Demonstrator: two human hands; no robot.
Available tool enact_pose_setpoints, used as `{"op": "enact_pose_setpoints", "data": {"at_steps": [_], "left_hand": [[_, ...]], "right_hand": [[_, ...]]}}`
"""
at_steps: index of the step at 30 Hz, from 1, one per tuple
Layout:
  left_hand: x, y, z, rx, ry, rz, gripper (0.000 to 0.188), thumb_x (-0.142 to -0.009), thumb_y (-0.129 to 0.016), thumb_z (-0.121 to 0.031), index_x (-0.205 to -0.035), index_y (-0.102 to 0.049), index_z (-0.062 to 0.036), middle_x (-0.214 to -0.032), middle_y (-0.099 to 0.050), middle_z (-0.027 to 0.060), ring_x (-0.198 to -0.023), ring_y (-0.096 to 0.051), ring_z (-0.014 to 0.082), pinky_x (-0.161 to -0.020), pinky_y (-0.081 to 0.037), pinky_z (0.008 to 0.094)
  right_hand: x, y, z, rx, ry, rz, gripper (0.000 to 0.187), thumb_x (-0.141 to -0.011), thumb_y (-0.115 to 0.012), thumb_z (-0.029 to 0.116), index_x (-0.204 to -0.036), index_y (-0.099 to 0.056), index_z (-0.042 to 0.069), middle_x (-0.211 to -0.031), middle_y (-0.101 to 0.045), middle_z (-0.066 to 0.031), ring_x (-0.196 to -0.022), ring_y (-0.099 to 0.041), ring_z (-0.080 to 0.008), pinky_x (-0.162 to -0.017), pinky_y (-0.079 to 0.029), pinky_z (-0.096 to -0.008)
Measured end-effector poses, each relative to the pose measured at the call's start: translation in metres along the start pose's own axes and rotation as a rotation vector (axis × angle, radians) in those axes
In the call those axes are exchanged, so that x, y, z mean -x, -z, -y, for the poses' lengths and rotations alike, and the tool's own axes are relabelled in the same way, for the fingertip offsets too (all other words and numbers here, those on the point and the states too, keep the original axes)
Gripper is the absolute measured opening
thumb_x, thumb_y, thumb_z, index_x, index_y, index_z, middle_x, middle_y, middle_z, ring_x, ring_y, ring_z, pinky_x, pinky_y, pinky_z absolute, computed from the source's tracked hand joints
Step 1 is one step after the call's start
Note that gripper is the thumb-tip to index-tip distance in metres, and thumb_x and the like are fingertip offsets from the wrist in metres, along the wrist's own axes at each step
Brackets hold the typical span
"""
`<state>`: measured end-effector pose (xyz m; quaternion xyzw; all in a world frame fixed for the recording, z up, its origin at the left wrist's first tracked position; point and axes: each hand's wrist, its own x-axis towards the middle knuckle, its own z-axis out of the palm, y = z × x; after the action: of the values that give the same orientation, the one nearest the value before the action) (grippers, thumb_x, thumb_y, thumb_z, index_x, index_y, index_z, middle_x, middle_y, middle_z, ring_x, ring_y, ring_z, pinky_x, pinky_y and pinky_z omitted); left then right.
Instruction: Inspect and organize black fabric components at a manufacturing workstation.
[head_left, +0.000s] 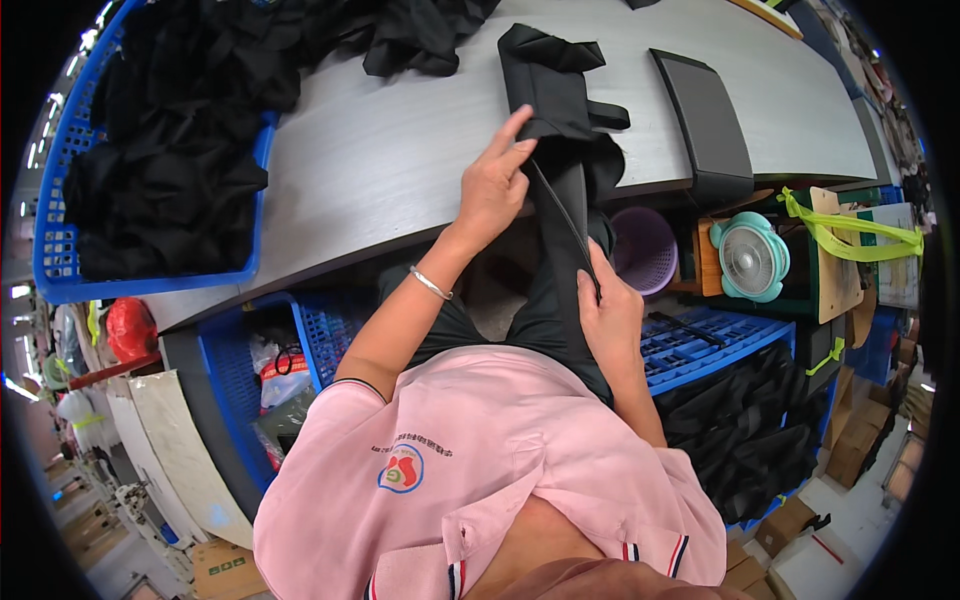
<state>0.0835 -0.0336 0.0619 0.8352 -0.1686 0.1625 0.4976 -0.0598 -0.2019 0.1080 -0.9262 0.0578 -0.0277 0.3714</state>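
Note:
A sewn black fabric piece (555,95) with a side loop lies at the front edge of the grey table, its long tail hanging toward my lap. My left hand (495,190) is on its left edge, index finger stretched along the fabric, thumb below, other fingers curled. A dark zipper (562,205) runs down the hanging part. Lower down, my right hand (612,312) pinches the zipper's near end between thumb and fingers. The fingertips of the left hand partly cover the edge they touch.
A blue basket (150,290) heaped with black fabric stands on the table (370,150) at left. A dark flat panel (705,125) lies to the right. Below the edge are a purple bin (643,250), a turquoise fan (752,257) and a blue crate (700,345) by more black pieces.

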Motion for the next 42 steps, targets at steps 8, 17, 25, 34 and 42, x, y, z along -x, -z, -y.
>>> {"op": "enact_pose_setpoints", "data": {"at_steps": [8,17,25,34,42], "left_hand": [[0.025,0.009,-0.056,0.058,-0.371,0.464,0.037,-0.073,-0.062,0.006,-0.105,-0.074,-0.0084,-0.137,-0.062,0.0041,-0.079,-0.063,0.0207,-0.071,-0.054,0.0295],[0.063,0.035,-0.065,0.18,-0.088,0.089,0.069,-0.071,-0.07,-0.001,-0.137,-0.053,-0.0052,-0.148,-0.044,0.0179,-0.119,-0.051,0.0295,-0.092,-0.048,0.0361],[0.057,0.003,-0.069,0.05,0.0,-0.126,0.077,-0.067,-0.068,0.007,-0.14,-0.053,-0.0126,-0.142,-0.045,0.0113,-0.112,-0.052,0.0253,-0.081,-0.049,0.0304],[0.059,-0.006,-0.087,0.286,0.005,-0.171,0.066,-0.068,-0.058,0.02,-0.126,-0.068,-0.0122,-0.118,-0.058,0.0059,-0.081,-0.057,0.0117,-0.065,-0.049,0.0231],[0.065,-0.011,-0.08,0.359,0.034,-0.169,0.068,-0.069,-0.061,0.02,-0.129,-0.067,-0.0116,-0.119,-0.058,0.0057,-0.083,-0.058,0.0108,-0.065,-0.05,0.0224]], "right_hand": [[-0.067,-0.052,-0.03,-0.06,0.32,-0.213,0.012,-0.087,-0.063,0.013,-0.088,-0.066,0.001,-0.079,-0.067,-0.0187,-0.074,-0.067,-0.0389,-0.06,-0.051,-0.046],[-0.079,-0.038,-0.03,-1.21,-0.157,-0.157,0.034,-0.098,-0.061,0.017,-0.128,-0.058,0.0,-0.122,-0.064,-0.0079,-0.108,-0.062,-0.0183,-0.094,-0.051,-0.0337],[-0.072,-0.022,-0.003,-1.456,-0.27,-0.114,0.035,-0.097,-0.062,0.018,-0.127,-0.058,-0.001,-0.121,-0.065,-0.0107,-0.106,-0.065,-0.0195,-0.09,-0.055,-0.0332],[-0.066,-0.038,-0.015,-1.779,-0.339,-0.123,0.034,-0.094,-0.067,0.019,-0.123,-0.059,0.003,-0.116,-0.065,-0.0086,-0.102,-0.065,-0.0197,-0.088,-0.057,-0.034],[-0.066,-0.053,-0.023,-1.857,-0.231,-0.038,0.032,-0.094,-0.066,0.019,-0.122,-0.059,0.004,-0.116,-0.064,-0.0091,-0.102,-0.064,-0.0216,-0.09,-0.057,-0.0374]]}}
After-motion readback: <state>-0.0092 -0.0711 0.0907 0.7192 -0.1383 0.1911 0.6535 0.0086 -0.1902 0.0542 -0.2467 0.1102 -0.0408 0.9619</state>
